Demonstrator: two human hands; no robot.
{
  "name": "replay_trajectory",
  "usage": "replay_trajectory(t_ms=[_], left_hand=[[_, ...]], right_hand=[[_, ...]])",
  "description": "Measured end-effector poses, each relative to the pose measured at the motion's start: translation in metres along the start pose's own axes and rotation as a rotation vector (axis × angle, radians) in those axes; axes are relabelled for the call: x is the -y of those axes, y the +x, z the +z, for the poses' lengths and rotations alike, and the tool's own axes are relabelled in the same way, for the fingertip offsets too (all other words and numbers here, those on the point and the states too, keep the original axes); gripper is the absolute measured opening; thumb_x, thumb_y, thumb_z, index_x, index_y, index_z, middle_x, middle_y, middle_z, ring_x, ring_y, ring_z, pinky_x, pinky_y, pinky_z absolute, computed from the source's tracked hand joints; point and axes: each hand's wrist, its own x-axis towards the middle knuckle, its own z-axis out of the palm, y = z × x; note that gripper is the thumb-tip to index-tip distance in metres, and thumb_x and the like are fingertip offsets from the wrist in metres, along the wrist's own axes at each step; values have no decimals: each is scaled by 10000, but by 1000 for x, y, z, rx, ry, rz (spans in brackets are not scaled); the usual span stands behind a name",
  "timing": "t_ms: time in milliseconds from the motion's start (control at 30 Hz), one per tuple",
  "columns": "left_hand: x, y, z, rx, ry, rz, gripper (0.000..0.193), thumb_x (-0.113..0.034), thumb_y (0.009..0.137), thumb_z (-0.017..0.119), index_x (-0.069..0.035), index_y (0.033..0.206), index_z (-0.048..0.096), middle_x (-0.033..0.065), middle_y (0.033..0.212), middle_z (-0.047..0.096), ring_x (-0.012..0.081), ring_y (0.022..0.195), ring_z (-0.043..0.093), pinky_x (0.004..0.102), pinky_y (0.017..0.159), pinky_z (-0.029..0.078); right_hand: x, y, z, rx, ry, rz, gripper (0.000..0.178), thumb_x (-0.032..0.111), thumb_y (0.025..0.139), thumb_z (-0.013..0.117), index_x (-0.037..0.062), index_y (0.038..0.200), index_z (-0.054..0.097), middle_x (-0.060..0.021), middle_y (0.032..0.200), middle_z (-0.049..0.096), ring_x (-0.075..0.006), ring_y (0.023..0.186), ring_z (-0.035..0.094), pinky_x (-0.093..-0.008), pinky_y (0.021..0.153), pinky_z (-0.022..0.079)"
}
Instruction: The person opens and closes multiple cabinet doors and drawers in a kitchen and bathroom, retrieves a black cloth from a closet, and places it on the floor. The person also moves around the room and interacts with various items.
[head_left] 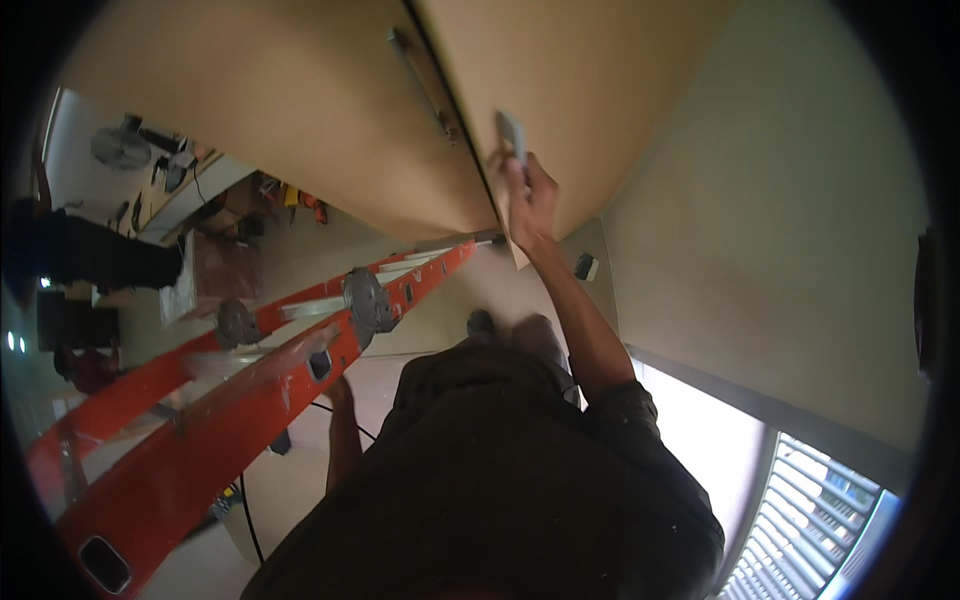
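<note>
Raised in front of me, my right hand [530, 198] is closed around a flat pale-grey piece [511, 132], blurred, its kind unclear. It is up against the right-hand wood-coloured panel [580, 90], close to the dark gap. Across that gap, the left-hand panel [290, 90] carries a metal bar handle [420, 85]. Low on my left side, my left hand [341, 390] is beside the orange ladder [240, 400]; the ladder's rail hides its fingers, so whether it grips anything does not show.
The ladder slants across the left, with grey round hinges [369, 300]. Behind it are a person in dark clothes [110, 250], a workbench [200, 195] with tools and a fan [121, 148]. A black cable [250, 520] hangs below. At right are a pale wall [760, 240] and a louvred window [810, 510].
</note>
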Motion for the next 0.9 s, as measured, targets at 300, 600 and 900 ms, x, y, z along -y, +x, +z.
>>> replay_trajectory(t_ms=[300,600,900], left_hand=[[-53,-97,38,1459,93,-135,482,-354,909,664,26,1203,621,176,1105,689,307,993,669,420,891,507],[-234,-103,141,1313,-207,397,446,-334,894,665,-46,1231,612,202,1212,620,339,1055,628,409,920,497],[-363,-66,223,1441,-177,349,516,-363,901,643,-27,1285,567,242,1277,583,373,1189,565,430,1001,463]], right_hand=[[-35,-79,-133,-119,138,18,433,346,1030,417,8,787,538,-27,683,498,-113,648,455,-306,561,371],[-46,-90,-271,-464,-393,-248,412,385,1024,377,13,1022,553,-47,876,543,-138,726,519,-287,602,423],[-75,-87,-371,-306,-386,-284,438,330,972,441,-42,1174,553,-122,1110,591,-240,927,568,-386,822,485]])
